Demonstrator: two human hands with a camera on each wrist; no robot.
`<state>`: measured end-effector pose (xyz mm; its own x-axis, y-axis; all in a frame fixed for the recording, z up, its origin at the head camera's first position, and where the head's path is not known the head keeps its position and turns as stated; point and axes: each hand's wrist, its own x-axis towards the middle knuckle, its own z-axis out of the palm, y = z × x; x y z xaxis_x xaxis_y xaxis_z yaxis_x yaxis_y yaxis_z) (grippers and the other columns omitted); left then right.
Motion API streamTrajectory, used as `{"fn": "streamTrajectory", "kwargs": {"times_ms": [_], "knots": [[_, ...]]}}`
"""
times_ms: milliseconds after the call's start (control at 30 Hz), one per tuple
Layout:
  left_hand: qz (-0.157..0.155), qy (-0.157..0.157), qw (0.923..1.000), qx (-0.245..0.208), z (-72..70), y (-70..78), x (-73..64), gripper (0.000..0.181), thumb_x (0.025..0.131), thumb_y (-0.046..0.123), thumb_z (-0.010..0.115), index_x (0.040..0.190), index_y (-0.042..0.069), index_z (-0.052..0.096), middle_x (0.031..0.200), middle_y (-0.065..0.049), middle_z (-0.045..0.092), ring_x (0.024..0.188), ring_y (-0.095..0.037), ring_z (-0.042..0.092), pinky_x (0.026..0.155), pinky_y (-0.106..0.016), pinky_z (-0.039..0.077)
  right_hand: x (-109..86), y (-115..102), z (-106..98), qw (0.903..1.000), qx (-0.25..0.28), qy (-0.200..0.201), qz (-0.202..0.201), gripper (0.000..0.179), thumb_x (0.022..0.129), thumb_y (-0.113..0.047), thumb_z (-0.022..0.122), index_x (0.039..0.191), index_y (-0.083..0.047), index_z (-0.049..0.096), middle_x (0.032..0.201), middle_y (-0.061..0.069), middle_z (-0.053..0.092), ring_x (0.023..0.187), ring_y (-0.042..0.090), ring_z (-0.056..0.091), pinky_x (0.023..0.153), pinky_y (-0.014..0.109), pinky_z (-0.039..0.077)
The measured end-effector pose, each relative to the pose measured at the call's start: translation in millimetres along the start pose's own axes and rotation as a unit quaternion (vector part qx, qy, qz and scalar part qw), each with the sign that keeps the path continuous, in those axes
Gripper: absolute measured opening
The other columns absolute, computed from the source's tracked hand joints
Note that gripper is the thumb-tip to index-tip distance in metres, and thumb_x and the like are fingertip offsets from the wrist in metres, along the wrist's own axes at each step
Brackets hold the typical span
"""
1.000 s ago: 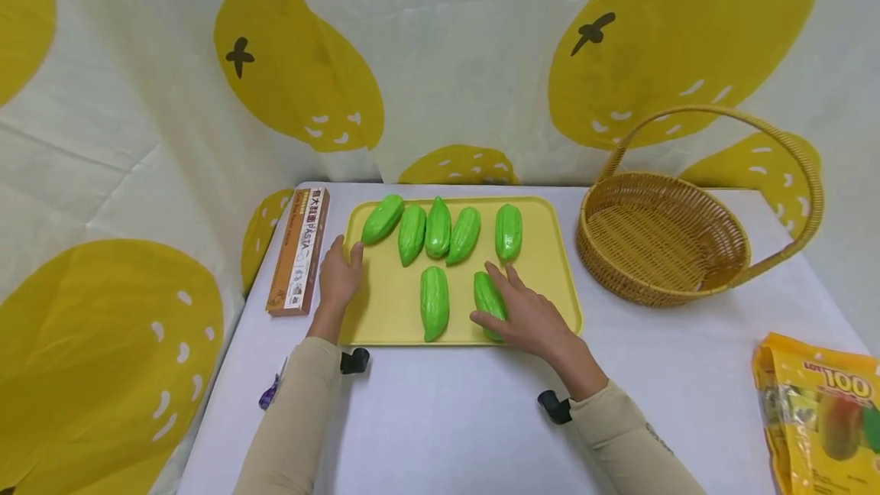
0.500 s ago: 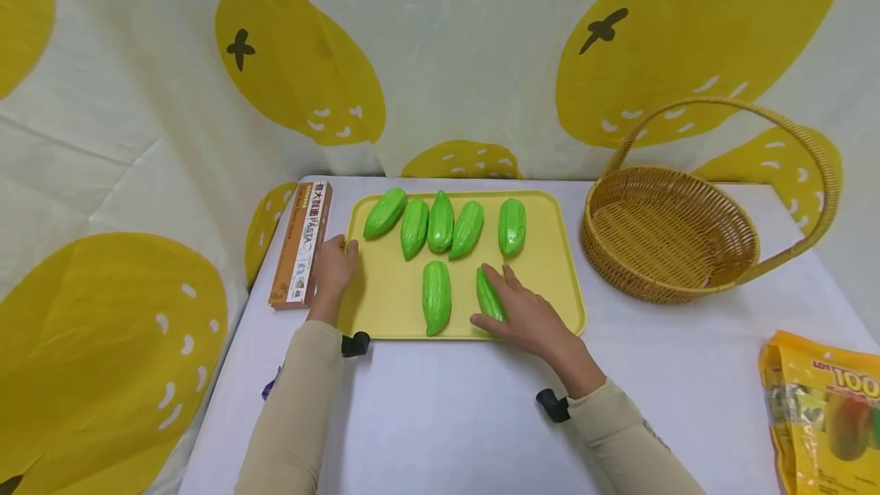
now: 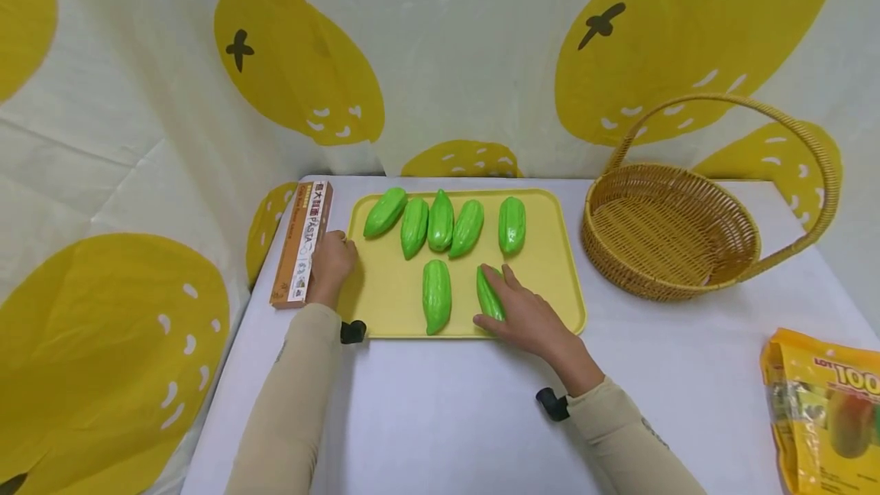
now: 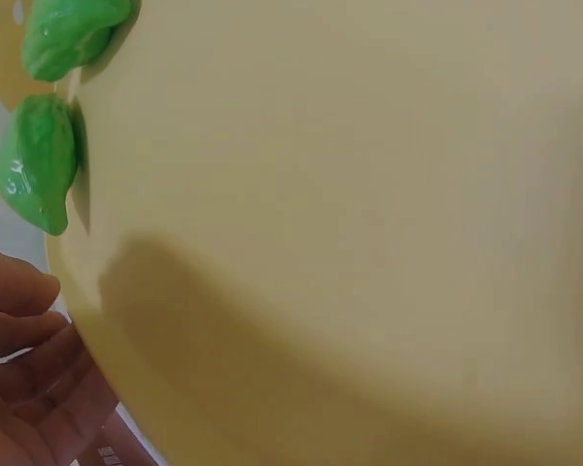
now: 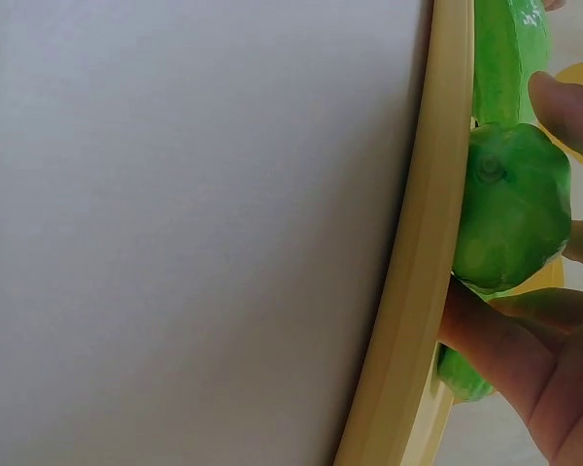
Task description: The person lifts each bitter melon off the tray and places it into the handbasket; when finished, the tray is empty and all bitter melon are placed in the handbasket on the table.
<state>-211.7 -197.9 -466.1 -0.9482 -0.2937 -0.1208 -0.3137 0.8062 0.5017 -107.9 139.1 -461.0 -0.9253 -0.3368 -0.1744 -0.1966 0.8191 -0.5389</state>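
Several glossy green bitter melons lie on a yellow tray (image 3: 385, 296). Most form a row along the far side; a single bitter melon (image 3: 436, 296) lies near the front. My right hand (image 3: 529, 319) holds another bitter melon (image 3: 489, 298) beside it, thumb on one side and fingers over the other. In the right wrist view, the rounded end of that bitter melon (image 5: 513, 209) shows between thumb and fingers. My left hand (image 3: 332, 266) is at the tray's left rim. In the left wrist view its loosely bent fingers (image 4: 24, 335) come right up to the rim from outside.
A pasta box (image 3: 300, 243) stands close left of the tray, partly behind my left hand. To the right is a wicker basket (image 3: 598, 266) with a tall handle. A yellow packet (image 3: 818, 403) lies at the front right. Behind hangs a printed cloth (image 3: 467, 59).
My left hand has lowered slightly at the tray's left rim, its fingers drawing in. My right hand has settled lower over the bitter melon. The head view has shifted a little.
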Motion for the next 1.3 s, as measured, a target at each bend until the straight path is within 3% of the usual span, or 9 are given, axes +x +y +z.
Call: {"fn": "streamTrajectory", "kwargs": {"times_ms": [133,367,800,1067,1300], "knots": [[-0.004,-0.012,0.9998,0.015,-4.3,2.1,7.5,0.021,0.095,0.008,0.044,0.080,0.000,0.057,0.091,-0.020,0.061,0.075,-0.029,0.050,0.063,-0.039,0.041,0.4,0.3,0.4,1.0000,-0.005,0.002,-0.002,0.085,0.094,-0.042,0.070,0.162,-0.017,0.027,0.162,0.035,0.025,0.112,0.055,0.065,0.093,0.063,0.052],[-0.025,-0.041,0.9970,0.060,-6.1,3.7,14.5,0.022,0.093,0.009,0.051,0.072,0.008,0.050,0.096,-0.019,0.065,0.078,-0.028,0.055,0.063,-0.038,0.045,0.6,2.0,1.4,0.9999,-0.006,0.002,-0.008,0.082,0.095,-0.040,0.068,0.162,-0.016,0.027,0.162,0.035,0.025,0.111,0.054,0.066,0.092,0.063,0.052],[-0.039,-0.052,0.9957,0.067,-3.7,1.3,16.6,0.025,0.096,0.013,0.053,0.071,0.010,0.050,0.085,-0.014,0.062,0.071,-0.025,0.054,0.056,-0.034,0.041,-0.9,-0.9,2.2,0.9996,-0.019,0.003,-0.020,0.073,0.098,-0.035,0.067,0.160,-0.014,0.033,0.160,0.037,0.028,0.107,0.052,0.068,0.086,0.061,0.055],[-0.037,-0.051,0.9958,0.067,-2.8,-0.2,19.3,0.028,0.097,0.013,0.052,0.069,0.011,0.046,0.073,-0.009,0.054,0.068,-0.024,0.052,0.055,-0.034,0.040,-0.3,-0.1,3.8,0.9996,-0.011,0.018,-0.020,0.074,0.097,-0.036,0.068,0.159,-0.014,0.034,0.160,0.036,0.028,0.111,0.054,0.065,0.092,0.063,0.053],[-0.047,-0.042,0.9963,0.059,-0.1,-2.7,19.9,0.023,0.095,0.012,0.052,0.072,0.010,0.051,0.080,-0.011,0.060,0.069,-0.024,0.052,0.056,-0.034,0.039,1.1,1.2,5.5,0.9989,-0.001,0.036,-0.031,0.075,0.096,-0.039,0.068,0.159,-0.015,0.036,0.160,0.035,0.030,0.114,0.054,0.064,0.094,0.063,0.052]]}}
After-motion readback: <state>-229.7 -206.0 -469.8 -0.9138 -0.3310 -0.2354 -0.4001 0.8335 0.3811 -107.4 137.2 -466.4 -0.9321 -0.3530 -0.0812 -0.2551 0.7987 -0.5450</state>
